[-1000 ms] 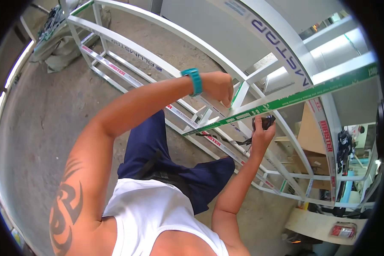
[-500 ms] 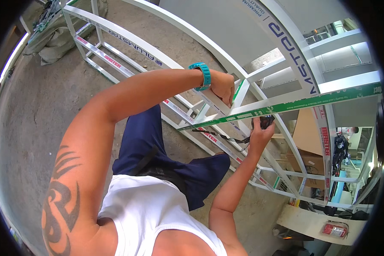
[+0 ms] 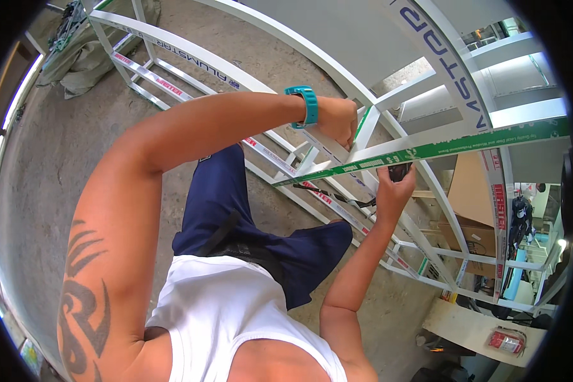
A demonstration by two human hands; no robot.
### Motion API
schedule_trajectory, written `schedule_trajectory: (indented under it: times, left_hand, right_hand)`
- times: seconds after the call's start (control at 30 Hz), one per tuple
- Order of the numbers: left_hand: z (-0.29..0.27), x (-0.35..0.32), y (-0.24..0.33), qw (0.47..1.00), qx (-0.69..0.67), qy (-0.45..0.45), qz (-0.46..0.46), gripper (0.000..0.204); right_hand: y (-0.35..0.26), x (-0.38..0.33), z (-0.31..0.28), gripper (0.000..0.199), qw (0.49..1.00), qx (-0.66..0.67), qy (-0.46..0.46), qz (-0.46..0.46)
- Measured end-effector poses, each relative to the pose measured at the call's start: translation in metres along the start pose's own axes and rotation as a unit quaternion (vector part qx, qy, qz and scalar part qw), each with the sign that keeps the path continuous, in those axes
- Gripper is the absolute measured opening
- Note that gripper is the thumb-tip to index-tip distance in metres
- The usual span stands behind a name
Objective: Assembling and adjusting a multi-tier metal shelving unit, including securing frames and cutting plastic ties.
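Note:
My left hand (image 3: pixel 337 121), a teal watch (image 3: pixel 309 106) on its wrist, is closed with the fingers curled down over a white metal bar (image 3: pixel 325 145) of the frame. Its fingertips are partly hidden at the joint with the green-taped crossbar (image 3: pixel 426 150). Just below that crossbar, my right hand (image 3: pixel 393 193) is wrapped round a black corded tool (image 3: pixel 399 172). The tool's upper part disappears behind the crossbar, so its exact kind does not show. A dark cord (image 3: pixel 337 196) trails from it to the left.
White frame rails run to the far left, near a crumpled grey-green sheet (image 3: pixel 86 63). Cardboard boxes (image 3: pixel 470 210) stand behind the frame at right. A red-and-white package (image 3: pixel 507 340) rests on a pale curved surface (image 3: pixel 465 328) at lower right. Concrete floor (image 3: pixel 57 165) lies at left.
The view has shifted slightly. The black tool now sits higher against the green-taped crossbar, with more of it hidden behind. Both hands keep their holds.

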State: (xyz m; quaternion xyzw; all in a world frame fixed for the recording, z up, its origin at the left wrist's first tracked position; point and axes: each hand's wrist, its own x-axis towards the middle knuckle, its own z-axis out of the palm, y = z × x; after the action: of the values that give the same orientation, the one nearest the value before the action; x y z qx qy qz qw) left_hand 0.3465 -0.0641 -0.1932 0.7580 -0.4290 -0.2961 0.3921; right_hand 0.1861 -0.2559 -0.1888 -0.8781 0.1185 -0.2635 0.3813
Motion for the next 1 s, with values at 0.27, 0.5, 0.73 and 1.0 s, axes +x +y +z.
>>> schedule_trajectory:
  times: [0.27,0.5,0.73,1.0]
  left_hand:
    - [-0.001,0.002,0.000,0.997,0.072,0.008,-0.002,0.020]
    - [-0.006,-0.004,0.001,0.995,-0.069,-0.029,-0.063,0.026]
    - [-0.008,-0.002,0.001,0.992,-0.085,-0.038,-0.083,0.027]
    - [-0.006,0.000,0.004,0.992,-0.086,-0.031,-0.084,0.021]
  right_hand:
    - [-0.004,-0.005,0.000,0.025,1.000,0.025,0.001,-0.016]
    - [0.000,-0.004,-0.004,0.023,0.999,0.025,0.005,-0.021]
    - [0.000,-0.003,-0.002,0.024,0.998,0.057,0.004,-0.025]
    - [-0.005,-0.003,-0.006,0.023,0.997,0.075,0.009,-0.010]
